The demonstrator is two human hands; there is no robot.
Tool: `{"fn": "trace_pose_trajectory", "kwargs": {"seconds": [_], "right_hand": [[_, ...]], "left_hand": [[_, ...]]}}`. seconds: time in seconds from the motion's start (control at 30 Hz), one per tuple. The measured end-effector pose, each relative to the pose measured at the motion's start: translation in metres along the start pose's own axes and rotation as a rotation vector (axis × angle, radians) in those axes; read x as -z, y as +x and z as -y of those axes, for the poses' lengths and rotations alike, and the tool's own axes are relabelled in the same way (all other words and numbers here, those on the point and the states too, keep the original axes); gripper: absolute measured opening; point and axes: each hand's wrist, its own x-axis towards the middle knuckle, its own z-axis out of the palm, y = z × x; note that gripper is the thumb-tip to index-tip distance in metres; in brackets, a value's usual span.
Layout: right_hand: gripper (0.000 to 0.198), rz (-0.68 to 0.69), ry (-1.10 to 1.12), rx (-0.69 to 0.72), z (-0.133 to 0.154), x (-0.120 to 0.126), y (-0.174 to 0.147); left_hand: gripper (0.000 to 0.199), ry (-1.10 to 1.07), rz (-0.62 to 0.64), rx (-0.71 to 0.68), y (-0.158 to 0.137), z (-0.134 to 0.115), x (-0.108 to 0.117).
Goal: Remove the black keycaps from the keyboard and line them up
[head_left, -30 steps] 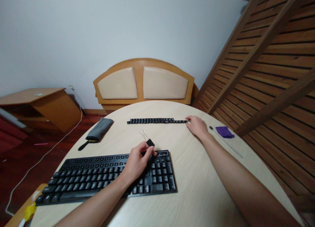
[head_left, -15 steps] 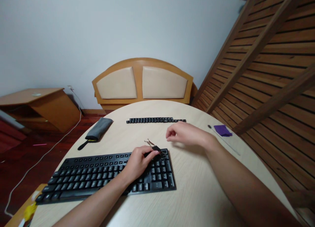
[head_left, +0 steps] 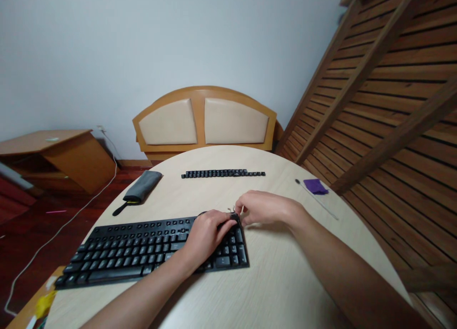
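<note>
Both hands meet at the far right corner of one black keyboard (head_left: 143,250).
Left hand (head_left: 207,234) and right hand (head_left: 266,207) pinch one small wire keycap puller (head_left: 233,212) there; one keycap row (head_left: 223,174) lies far off, bare table (head_left: 285,281) to the right.

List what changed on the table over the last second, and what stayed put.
The right hand left the far row of loose keycaps and came back toward the person, meeting the left hand at the keyboard's upper right corner. The left hand lowered its wire keycap puller onto the keys there. Unchanged: the keycap row, the grey pouch, the purple cloth.
</note>
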Motion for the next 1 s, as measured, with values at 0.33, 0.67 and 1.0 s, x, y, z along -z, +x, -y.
{"fn": "trace_pose_trajectory", "kwargs": {"seconds": [0.33, 0.67, 1.0], "right_hand": [[0.022, -0.031, -0.034, 0.019, 0.0063, -0.0034, 0.0014], [0.022, -0.010, -0.084, -0.001, 0.0074, -0.0058, 0.0040], [0.021, -0.065, -0.053, 0.016, 0.0097, -0.0077, 0.0035]], "left_hand": [[0.031, -0.155, -0.113, 0.162, 0.0027, 0.0072, -0.0052], [0.024, -0.037, -0.025, -0.028, -0.0015, 0.0033, -0.0080], [0.029, -0.383, -0.093, 0.265, 0.0047, 0.0068, -0.0057]]}}
